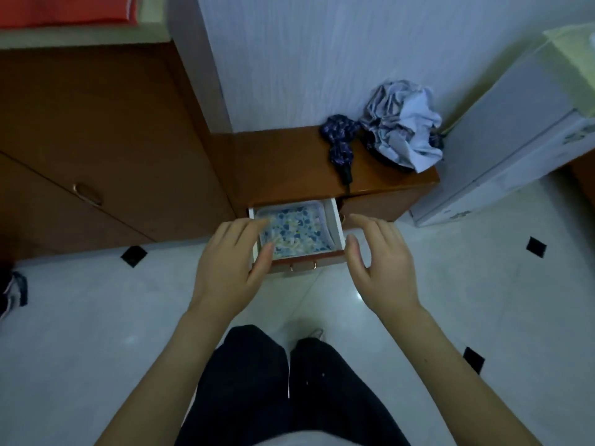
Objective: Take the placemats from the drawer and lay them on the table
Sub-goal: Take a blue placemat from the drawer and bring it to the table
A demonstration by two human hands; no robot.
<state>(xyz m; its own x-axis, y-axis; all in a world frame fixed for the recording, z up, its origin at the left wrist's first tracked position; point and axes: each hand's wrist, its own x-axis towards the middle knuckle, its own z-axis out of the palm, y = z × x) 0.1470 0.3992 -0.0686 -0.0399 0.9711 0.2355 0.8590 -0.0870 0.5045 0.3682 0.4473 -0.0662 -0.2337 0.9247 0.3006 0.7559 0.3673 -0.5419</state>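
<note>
- head view: left fingers (pixel 254 225) stretched out, loosely spread, their tips over the drawer's left edge and the near side of the placemats; whether they touch the fabric, can't tell.
- left thumb angles up along the drawer's front left corner, nothing pinched.
- left hand (pixel 230 262) hangs over the drawer, palm down, holding nothing.
- right fingers (pixel 370 225) reach forward, relaxed and a little curved, just off the drawer's right wall.
- right thumb points up beside the drawer's front right corner, a wide gap between it and the fingers.
- right hand (pixel 381 265) is apart from the placemats, nothing in it.
- placemats (pixel 294 233) lie flat inside the open drawer (pixel 336 225), blue floral print up; how many are stacked, can't tell.
- drawer is pulled out of the low cabinet (pixel 283 165), white inside, with a metal handle on its brown front.
- on the cabinet top: a folded dark umbrella (pixel 341 143), and just beside it to the right a crumpled pale blue cloth (pixel 402 123).
- white fridge (pixel 502 149) stands right of the cabinet.
- a tall brown cupboard (pixel 96 140) fills the left, something red on its top.
- white floor (pixel 96 317) with small black diamond tiles.
- below, the person's dark trousers, a shoe tip peeking out between the legs.
</note>
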